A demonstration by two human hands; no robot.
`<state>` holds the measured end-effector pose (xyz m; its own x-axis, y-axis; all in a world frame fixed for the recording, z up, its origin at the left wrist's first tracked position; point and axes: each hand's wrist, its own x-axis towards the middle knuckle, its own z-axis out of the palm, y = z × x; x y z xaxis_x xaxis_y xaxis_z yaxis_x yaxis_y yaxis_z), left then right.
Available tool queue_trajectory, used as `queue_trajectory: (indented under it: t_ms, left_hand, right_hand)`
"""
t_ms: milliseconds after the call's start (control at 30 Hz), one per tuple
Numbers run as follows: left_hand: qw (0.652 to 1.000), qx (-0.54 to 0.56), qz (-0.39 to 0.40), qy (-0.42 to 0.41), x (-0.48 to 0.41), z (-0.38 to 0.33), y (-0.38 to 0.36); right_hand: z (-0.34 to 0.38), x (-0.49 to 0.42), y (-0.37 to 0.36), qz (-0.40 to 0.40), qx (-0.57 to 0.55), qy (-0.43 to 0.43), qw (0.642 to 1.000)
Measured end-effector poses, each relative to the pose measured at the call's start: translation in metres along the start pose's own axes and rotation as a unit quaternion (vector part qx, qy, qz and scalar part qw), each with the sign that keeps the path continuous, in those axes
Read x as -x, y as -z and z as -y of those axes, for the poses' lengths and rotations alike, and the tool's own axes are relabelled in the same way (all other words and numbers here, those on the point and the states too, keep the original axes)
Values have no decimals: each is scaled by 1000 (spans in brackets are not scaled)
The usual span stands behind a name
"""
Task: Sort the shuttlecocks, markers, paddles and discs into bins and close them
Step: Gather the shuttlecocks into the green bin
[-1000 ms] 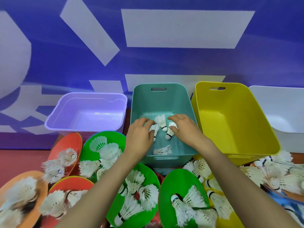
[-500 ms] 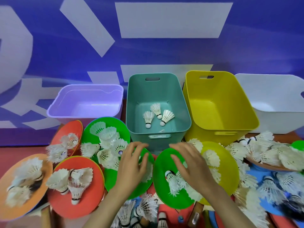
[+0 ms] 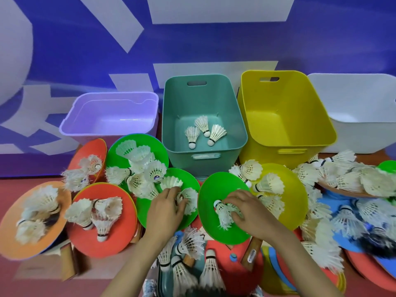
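Teal plastic marks the bin in use. It stands centre frame in a row of four, with a purple bin to its left and a yellow bin and a white bin to its right. Three shuttlecocks lie on its floor.

The step in hand looks to be gathering shuttlecocks off the discs for the teal bin. Just below it, the left hand has its grip pinched on a ruffled shuttlecock lying on a green disc. The right hand has its grip curled round the feathers of a white-tipped shuttlecock on a second green disc. Neither shuttlecock seems lifted clear yet. The next move calls for raising both, carrying them over the teal bin's near rim and letting go above the three inside, with a light hold so the feathers are not crushed.

Counted: four bins, three shuttlecocks binned and two in the hands. The loose ones heaped across the surface are too many and too blurred to number, likely several dozen. Three green discs show nearly whole, with a sliver of a fourth at the right edge. There is also one yellow disc, two red discs and one orange disc at left, plus red and blue ones stacked lower right, partly hidden. Three wooden paddle handles poke out along the bottom. No marker can be made out for certain, and no lid shows.
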<state>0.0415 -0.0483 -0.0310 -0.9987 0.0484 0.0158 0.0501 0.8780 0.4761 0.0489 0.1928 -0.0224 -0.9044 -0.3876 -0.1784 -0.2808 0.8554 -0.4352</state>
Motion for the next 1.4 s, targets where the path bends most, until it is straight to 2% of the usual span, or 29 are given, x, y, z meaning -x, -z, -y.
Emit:
queue_trajectory:
  t_ms: [100,267,500,633,767,1000,1100,1200,1300,1400]
  left_hand:
    - [999,-24,-2,25,-3,-7,2]
    - [997,-40,-27,54,-14,-16,6]
    - [997,22,-61,49,-20,-18,8]
    - [985,119,-121,22,-20,-27,21]
    - [969,173,-172,-44,-19,-43,36]
    - [941,215,-244,-91,-47,-61,64]
    - [945,193,-244,-102,-72,-66,79]
    - [962,130,-216,-101,-106,-64,89]
    - [983,20,-163,-78,-146,-61,91]
    - [986,-105,-92,-85,-179,-62,84]
  right_hand:
    - [-3,-1,-2,2,13,0,1000]
    - [-4,-5,-3,-78,17,-25,996]
    - [-3,-9,-6,-131,-5,-41,991]
    - [5,-11,7,-203,-87,-67,973]
    - [19,-14,27,-276,-177,-75,942]
    - [40,-25,73,-375,-208,-37,903]
    - [42,-42,96,-383,-201,-35,901]
    - [39,-68,115,-391,-169,-31,904]
    - [31,-100,128,-373,-154,-46,914]
    - [18,-134,135,-330,-162,-79,927]
